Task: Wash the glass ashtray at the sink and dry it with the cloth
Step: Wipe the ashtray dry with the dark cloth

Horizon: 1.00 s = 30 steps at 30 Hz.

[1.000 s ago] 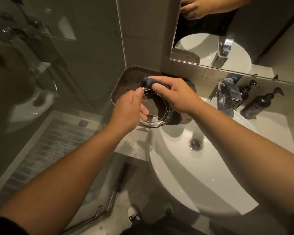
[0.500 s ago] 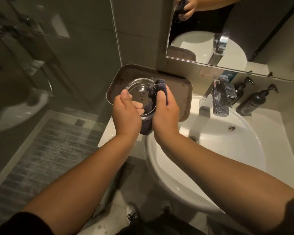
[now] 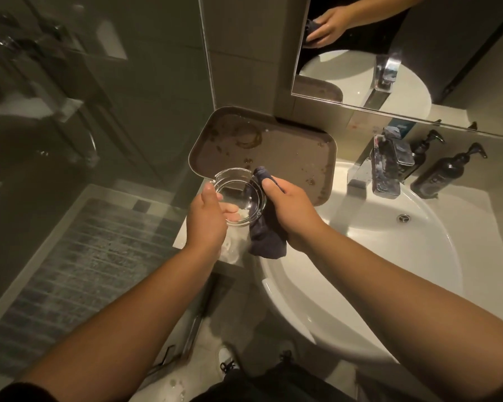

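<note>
Head view: hands [image 3: 206, 219] hold ashtray [image 3: 238, 195]; cloth [image 3: 266, 233] alongside.

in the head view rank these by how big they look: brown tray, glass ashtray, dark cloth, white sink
1. white sink
2. brown tray
3. glass ashtray and dark cloth: look alike, cloth partly hidden by the right hand, so unranked.

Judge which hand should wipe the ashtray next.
Right. The right hand already grips the cloth against the ashtray rim, while the left hand holds the ashtray.
</note>
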Tool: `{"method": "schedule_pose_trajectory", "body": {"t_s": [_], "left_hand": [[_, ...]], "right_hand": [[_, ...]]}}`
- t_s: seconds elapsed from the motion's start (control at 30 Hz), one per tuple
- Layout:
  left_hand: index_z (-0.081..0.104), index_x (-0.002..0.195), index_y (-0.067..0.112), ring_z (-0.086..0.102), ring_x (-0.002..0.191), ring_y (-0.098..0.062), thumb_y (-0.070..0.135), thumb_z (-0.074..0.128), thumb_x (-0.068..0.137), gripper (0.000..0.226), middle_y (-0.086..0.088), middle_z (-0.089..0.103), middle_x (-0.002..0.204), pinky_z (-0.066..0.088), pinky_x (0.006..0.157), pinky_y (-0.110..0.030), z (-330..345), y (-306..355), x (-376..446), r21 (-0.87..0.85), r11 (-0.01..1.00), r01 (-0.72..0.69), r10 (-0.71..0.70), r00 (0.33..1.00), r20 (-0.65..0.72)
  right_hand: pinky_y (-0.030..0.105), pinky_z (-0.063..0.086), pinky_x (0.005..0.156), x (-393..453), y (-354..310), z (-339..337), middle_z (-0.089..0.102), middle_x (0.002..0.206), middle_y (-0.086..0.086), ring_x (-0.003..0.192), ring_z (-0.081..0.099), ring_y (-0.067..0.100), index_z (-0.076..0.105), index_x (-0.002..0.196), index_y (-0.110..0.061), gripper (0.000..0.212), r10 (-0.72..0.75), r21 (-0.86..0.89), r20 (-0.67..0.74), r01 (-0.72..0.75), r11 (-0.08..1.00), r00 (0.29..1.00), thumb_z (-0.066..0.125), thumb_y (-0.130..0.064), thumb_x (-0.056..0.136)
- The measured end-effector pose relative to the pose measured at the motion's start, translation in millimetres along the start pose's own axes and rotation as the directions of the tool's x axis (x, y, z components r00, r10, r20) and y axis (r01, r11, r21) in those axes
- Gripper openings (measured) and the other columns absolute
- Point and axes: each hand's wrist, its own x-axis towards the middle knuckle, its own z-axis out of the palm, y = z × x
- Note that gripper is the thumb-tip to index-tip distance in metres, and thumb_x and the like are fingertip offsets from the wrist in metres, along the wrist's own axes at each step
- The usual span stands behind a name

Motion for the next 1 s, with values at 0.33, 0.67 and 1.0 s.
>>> {"method": "schedule_pose_trajectory", "body": {"t_s": [0.33,0.67,1.0], "left_hand": [[0.058,0.099,0.014,0.069,0.058,-0.014,0.05,0.026,0.101,0.048,-0.001,0.073,0.065,0.04,0.056,-0.03,-32.5,-24.6,8.3,0.08,0.995,0.051,-0.058,0.996,0.075],[0.057,0.069,0.014,0.063,0.045,-0.017,0.036,0.026,0.105,0.052,-0.005,0.062,0.051,0.046,0.054,-0.027,-70.3,-74.3,37.8,0.48,0.877,-0.019,-0.012,0.998,0.061],[0.056,0.111,0.004,0.059,0.104,-0.042,0.043,0.02,0.103,0.054,-0.024,0.064,0.112,0.046,0.084,-0.044,-69.3,-102.3,77.8,0.812,0.583,-0.042,-0.014,0.998,0.063]], "right_hand": [[0.034,0.053,0.071,10.0,10.7,6.4,0.069,0.079,0.001,0.071,0.063,0.017,0.067,0.092,-0.017,0.011,0.055,-0.268,0.145,-0.014,0.963,0.988,0.071,-0.02,0.081],[0.035,0.051,0.073,56.9,54.4,66.5,0.065,0.09,0.002,0.083,0.061,0.022,0.063,0.105,-0.017,0.021,0.072,-0.746,0.146,0.062,0.663,0.987,0.064,-0.023,0.086],[0.042,0.055,0.082,99.1,76.3,88.3,0.063,0.094,0.006,0.088,0.065,0.03,0.06,0.122,-0.028,0.027,0.194,-0.903,0.201,0.105,0.416,0.96,0.047,-0.029,0.098]]}}
